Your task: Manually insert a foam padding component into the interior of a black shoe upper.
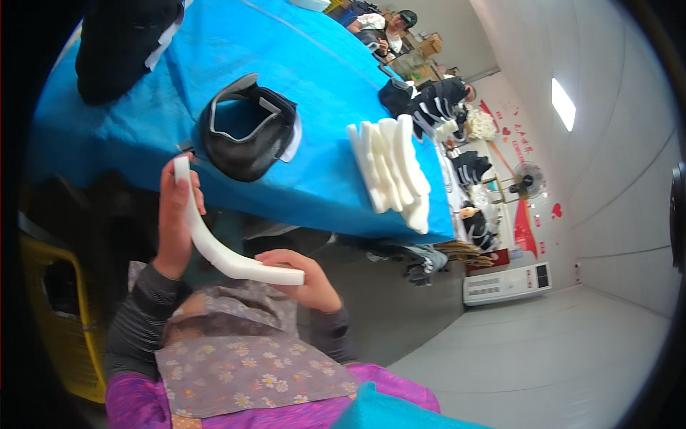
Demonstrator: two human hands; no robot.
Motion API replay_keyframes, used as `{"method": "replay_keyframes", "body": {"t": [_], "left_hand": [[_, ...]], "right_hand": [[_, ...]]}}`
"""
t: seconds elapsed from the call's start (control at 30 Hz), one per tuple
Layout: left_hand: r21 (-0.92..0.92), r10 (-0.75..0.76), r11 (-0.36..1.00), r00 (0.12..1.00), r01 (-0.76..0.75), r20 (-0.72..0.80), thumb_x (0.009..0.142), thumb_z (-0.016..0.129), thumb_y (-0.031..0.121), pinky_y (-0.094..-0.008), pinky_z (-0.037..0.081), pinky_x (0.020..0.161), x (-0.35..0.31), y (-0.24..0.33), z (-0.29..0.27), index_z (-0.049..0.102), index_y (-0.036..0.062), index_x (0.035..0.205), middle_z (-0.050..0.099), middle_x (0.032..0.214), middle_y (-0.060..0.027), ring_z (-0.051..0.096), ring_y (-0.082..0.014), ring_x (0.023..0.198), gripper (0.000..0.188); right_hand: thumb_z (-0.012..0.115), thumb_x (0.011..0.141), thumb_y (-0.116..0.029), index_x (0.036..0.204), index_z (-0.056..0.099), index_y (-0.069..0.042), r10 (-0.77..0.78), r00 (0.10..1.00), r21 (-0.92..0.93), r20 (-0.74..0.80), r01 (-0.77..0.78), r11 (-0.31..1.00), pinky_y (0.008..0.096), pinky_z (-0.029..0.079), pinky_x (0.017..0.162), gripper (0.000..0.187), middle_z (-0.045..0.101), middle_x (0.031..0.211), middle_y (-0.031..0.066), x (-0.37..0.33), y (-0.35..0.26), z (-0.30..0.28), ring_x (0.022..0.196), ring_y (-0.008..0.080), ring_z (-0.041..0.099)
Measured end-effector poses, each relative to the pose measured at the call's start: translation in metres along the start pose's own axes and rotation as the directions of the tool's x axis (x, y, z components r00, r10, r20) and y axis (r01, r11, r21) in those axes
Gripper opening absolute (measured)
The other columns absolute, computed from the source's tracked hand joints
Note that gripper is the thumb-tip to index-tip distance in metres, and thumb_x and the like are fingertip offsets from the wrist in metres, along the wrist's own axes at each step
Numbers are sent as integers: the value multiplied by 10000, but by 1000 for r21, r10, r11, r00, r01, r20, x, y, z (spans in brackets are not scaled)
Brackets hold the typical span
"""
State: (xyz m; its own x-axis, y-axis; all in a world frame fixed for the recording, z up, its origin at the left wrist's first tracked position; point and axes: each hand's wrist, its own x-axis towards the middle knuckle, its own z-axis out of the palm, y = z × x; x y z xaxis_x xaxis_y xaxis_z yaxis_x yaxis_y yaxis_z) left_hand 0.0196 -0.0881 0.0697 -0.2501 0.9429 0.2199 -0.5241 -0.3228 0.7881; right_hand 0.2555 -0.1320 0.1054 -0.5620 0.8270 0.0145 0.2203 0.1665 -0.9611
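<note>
A curved white foam piece [216, 252] is held up in front of my body, bent into an L-like arc. My left hand [174, 214] grips its upper end, thumb and fingers on opposite sides. Around the lower end closes my right hand [314, 282], its fingers partly hidden behind the foam. Just beyond my left hand, a black leather-like cover [246, 154] with a grey-edged opening and a white tag lies on the blue-covered table [314, 154]. Several similar white foam pieces [386, 168] are stacked to the right.
Another black cover [118, 50] lies at the far left of the table. A yellow plastic crate [86, 322] stands at my left. Further off are piles of black-and-white items [439, 100], a seated person [389, 32], a fan [527, 180] and a white air conditioner [507, 284].
</note>
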Motion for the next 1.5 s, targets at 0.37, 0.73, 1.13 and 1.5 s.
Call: {"method": "replay_keyframes", "body": {"t": [0.37,0.73,1.13,1.5], "left_hand": [[-167,-154,976,984,138,-86,910,505,420,-222,423,594,5,-10,-20,395,122,1265,472,885,-3,458,-88,670,477],[-86,-207,977,969,197,-134,939,419,457,-255,415,576,3,-17,-35,382,144,1263,485,873,-3,477,-108,662,451],[63,-256,961,954,268,-154,931,425,473,-241,417,565,-5,-9,-41,372,137,1261,477,872,0,473,-105,657,474],[135,-278,945,948,299,-154,940,419,454,-234,409,585,-5,-10,-42,364,131,1282,469,881,6,459,-102,679,473]], "right_hand": [[673,784,-31,1041,603,-35,-59,998,-54,7,59,997,271,470,765,267,646,957,70,12,5,6,867,139,604],[678,780,-154,955,614,-60,-116,991,-114,61,123,986,323,459,667,209,635,818,96,15,10,0,759,238,615],[674,782,-178,970,622,-52,-71,994,-115,81,80,990,348,470,679,232,646,824,116,10,29,8,759,270,626],[674,792,-203,971,620,-56,-46,994,-106,104,57,993,357,464,679,238,647,817,116,10,46,13,768,278,623]]}}
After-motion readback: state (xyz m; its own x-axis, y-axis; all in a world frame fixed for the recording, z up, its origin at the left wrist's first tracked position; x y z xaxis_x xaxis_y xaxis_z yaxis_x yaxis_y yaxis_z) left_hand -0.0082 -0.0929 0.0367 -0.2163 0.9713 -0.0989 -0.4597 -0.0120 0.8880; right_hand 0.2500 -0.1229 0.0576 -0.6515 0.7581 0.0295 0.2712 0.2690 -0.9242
